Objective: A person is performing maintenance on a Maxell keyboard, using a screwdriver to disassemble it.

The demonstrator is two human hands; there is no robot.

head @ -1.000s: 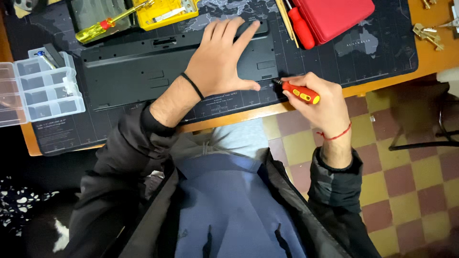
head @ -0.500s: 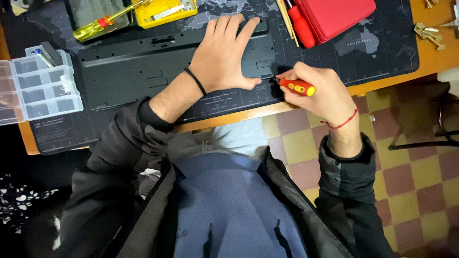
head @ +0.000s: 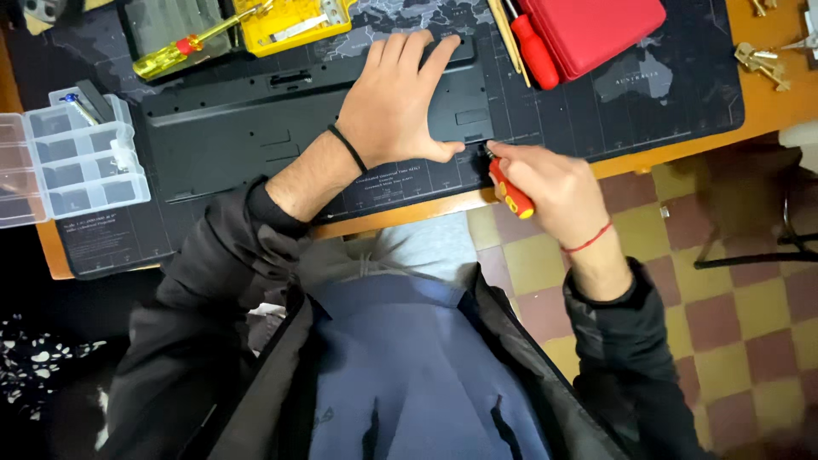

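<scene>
A black keyboard (head: 247,119) lies face down on a dark desk mat (head: 648,94) printed with a map. My left hand (head: 405,98) lies flat on the keyboard's right part, fingers spread. My right hand (head: 550,183) grips a small red-and-yellow screwdriver (head: 509,192), its tip at the keyboard's near right corner, close to my left thumb.
A clear compartment box (head: 60,158) stands at the left. A yellow-handled screwdriver (head: 183,47) and a yellow tray (head: 290,21) lie behind the keyboard. A red case (head: 596,25), a red-handled tool (head: 535,47) and keys (head: 761,64) are at the right. The wooden desk edge (head: 409,213) runs in front.
My right hand has brought the screwdriver to a steeper angle, with its tip closer to the keyboard's corner. My left hand stays flat on the keyboard.
</scene>
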